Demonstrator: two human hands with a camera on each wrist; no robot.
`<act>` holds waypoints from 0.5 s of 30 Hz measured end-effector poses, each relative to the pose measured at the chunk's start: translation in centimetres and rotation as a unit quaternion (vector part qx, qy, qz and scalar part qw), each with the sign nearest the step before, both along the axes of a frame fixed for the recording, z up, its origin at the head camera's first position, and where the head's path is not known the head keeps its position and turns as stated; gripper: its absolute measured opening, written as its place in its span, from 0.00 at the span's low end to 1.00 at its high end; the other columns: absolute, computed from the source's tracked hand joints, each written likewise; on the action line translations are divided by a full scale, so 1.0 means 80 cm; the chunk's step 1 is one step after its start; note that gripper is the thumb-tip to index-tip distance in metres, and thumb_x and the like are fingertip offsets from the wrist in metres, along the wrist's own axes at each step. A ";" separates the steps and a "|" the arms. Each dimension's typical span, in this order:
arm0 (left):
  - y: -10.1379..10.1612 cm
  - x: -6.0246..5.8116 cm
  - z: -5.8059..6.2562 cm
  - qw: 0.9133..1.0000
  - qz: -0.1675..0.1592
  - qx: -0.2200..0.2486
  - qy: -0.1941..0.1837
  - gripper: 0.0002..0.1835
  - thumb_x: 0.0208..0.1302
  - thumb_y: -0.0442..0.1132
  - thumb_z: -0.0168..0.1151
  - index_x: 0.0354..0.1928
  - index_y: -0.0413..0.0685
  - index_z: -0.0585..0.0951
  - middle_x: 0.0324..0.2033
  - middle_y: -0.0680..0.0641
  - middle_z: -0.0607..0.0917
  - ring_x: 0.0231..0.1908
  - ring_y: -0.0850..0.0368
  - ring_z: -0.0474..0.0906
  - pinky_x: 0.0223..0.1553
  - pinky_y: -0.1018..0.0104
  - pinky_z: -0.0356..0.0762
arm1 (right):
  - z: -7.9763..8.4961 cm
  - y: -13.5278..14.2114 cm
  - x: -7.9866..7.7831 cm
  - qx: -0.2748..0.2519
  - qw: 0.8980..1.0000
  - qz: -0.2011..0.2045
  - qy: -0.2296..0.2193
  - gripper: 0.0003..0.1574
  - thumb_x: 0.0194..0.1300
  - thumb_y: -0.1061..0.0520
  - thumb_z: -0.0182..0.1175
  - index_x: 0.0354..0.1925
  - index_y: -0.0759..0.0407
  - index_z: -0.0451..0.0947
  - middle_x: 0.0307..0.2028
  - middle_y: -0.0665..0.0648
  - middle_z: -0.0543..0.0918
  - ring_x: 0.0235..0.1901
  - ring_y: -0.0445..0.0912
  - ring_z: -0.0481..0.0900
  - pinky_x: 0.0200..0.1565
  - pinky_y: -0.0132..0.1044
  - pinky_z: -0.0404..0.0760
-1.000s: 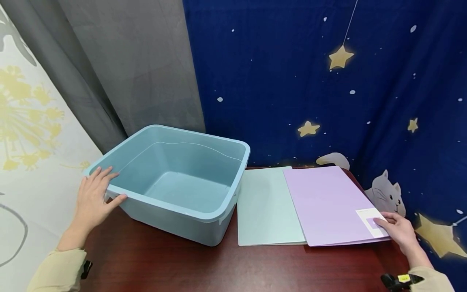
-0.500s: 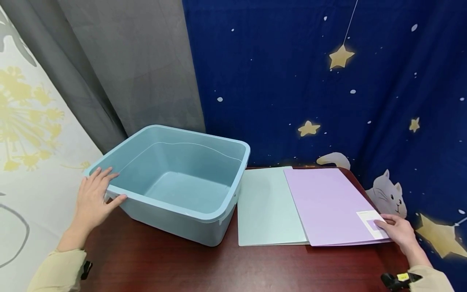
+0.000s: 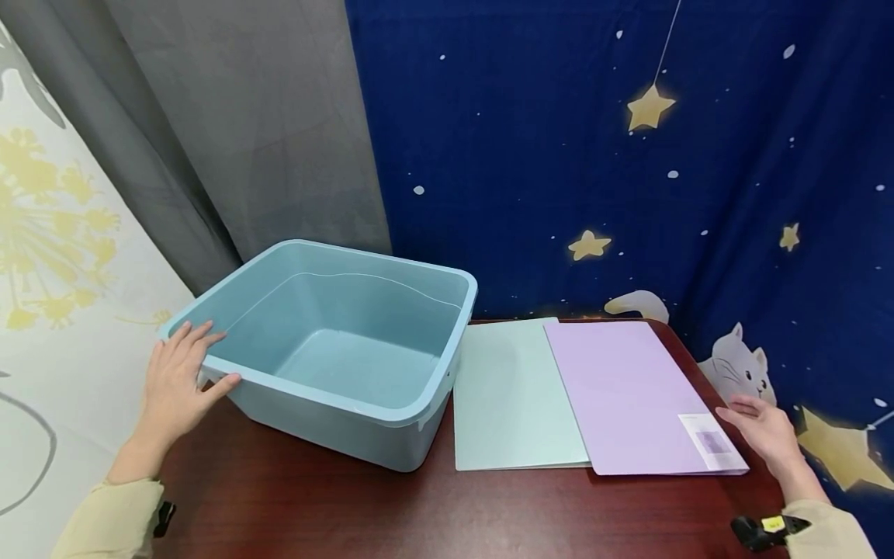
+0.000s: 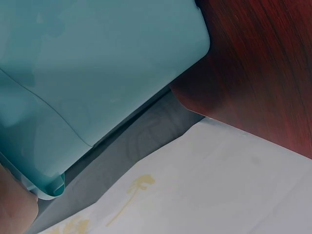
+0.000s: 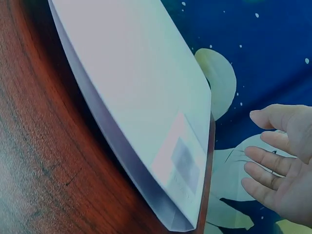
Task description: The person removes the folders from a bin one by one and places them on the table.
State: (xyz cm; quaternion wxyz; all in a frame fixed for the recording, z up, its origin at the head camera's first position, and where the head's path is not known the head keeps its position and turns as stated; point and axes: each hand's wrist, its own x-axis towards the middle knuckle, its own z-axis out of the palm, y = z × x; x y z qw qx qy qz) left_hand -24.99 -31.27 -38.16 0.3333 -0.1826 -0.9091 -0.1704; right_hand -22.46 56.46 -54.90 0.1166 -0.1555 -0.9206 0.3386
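A light blue plastic tub (image 3: 328, 396) stands on the left part of the table. My left hand (image 3: 174, 384) rests over its near left corner, fingers over the rim and thumb along the front edge. In the left wrist view only a bit of that hand (image 4: 17, 202) shows beside the tub's rim. To the right of the tub lies a pale green folder (image 3: 513, 404), partly covered by a purple folder (image 3: 628, 396) with a white label at its lower right corner. Just off that corner my right hand (image 3: 764, 435) hovers with relaxed fingers, apart from the folder, holding nothing.
The dark red wooden table (image 3: 489, 512) runs under everything; its right edge passes close by the purple folder. Behind it hang a grey curtain (image 3: 279, 124) and a blue star-patterned curtain (image 3: 517, 140). A white patterned cloth (image 3: 84, 264) hangs at the left.
My right hand has let go of the purple folder's corner and drawn slightly away. That corner now lies lower. The left hand has stayed on the tub.
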 end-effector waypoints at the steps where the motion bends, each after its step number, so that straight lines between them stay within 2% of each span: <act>1: 0.000 0.000 0.000 1.000 0.001 -0.001 -0.001 0.37 0.48 0.58 0.61 0.54 0.37 0.71 0.59 0.33 0.67 0.65 0.39 0.50 0.60 0.40 0.38 | 0.000 0.001 -0.001 0.003 1.000 0.001 0.003 0.47 0.57 0.35 0.54 0.59 0.71 0.63 0.52 0.74 0.71 0.46 0.60 0.71 0.31 0.28 0.70; 3: 0.001 0.000 0.001 1.000 0.003 -0.003 -0.001 0.37 0.48 0.58 0.61 0.54 0.37 0.71 0.59 0.33 0.67 0.65 0.39 0.50 0.60 0.40 0.39 | -0.001 0.001 -0.004 0.010 1.000 0.003 0.007 0.47 0.57 0.35 0.55 0.59 0.70 0.63 0.52 0.73 0.72 0.44 0.57 0.72 0.28 0.24 0.67; 5: 0.001 0.000 0.001 1.000 0.005 -0.006 -0.002 0.37 0.48 0.59 0.61 0.54 0.37 0.71 0.59 0.33 0.67 0.65 0.39 0.51 0.60 0.40 0.40 | 0.000 0.001 -0.005 0.016 1.000 0.004 0.009 0.46 0.57 0.35 0.55 0.59 0.69 0.64 0.52 0.72 0.73 0.44 0.56 0.72 0.29 0.25 0.67; 8: 0.001 0.001 0.002 1.000 0.006 -0.006 -0.003 0.38 0.48 0.59 0.61 0.54 0.37 0.71 0.59 0.33 0.67 0.65 0.39 0.51 0.61 0.41 0.38 | 0.002 -0.002 -0.008 0.016 1.000 0.006 0.006 0.47 0.57 0.34 0.54 0.60 0.68 0.63 0.53 0.72 0.72 0.47 0.59 0.72 0.36 0.37 0.72; 12: 0.001 0.002 0.003 1.000 0.005 -0.004 -0.007 0.37 0.49 0.59 0.61 0.54 0.38 0.71 0.59 0.33 0.66 0.65 0.39 0.50 0.62 0.41 0.36 | 0.005 -0.008 -0.010 0.002 1.000 0.017 0.001 0.48 0.58 0.34 0.53 0.62 0.68 0.60 0.54 0.73 0.70 0.51 0.64 0.69 0.42 0.55 0.69; 15: 0.001 0.003 0.004 1.000 0.005 -0.005 -0.012 0.37 0.48 0.57 0.61 0.55 0.38 0.71 0.60 0.33 0.66 0.66 0.39 0.49 0.62 0.42 0.35 | 0.006 -0.011 -0.012 -0.004 0.999 0.033 0.002 0.49 0.58 0.34 0.52 0.63 0.68 0.59 0.55 0.73 0.69 0.52 0.65 0.68 0.45 0.58 0.66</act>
